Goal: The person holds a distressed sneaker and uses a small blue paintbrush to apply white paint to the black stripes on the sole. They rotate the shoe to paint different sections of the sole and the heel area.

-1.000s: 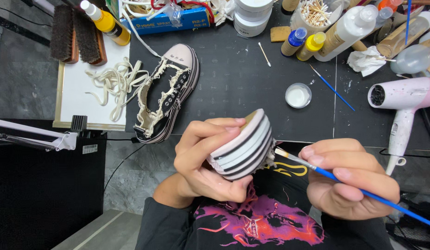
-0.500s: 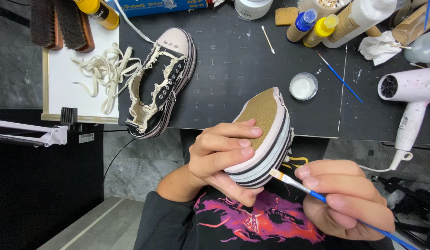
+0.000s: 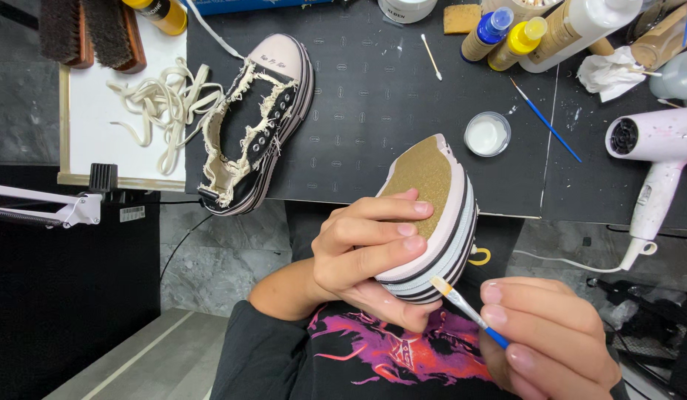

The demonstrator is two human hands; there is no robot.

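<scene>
Left hand (image 3: 366, 248) grips a black-and-white striped platform sneaker (image 3: 432, 222) turned sole-up, its tan gum sole facing the camera, fingers wrapped over the heel end at centre frame. Right hand (image 3: 551, 337), at 5 o'clock from the shoe, pinches a thin blue-handled paintbrush (image 3: 466, 311) whose pale bristle tip sits touching or just beside the white stripe at the heel rim. Judging from this, the step in hand is touching up the sidewall stripe with paint. The next stroke calls for a steady wrist, so the bristles stay off the black bands. At 1 o'clock of the shoe, a small round dish of white paint (image 3: 487, 134) rests on the black work mat (image 3: 373, 104); its matching frayed black sneaker (image 3: 258, 122) lies at 10 o'clock.
</scene>
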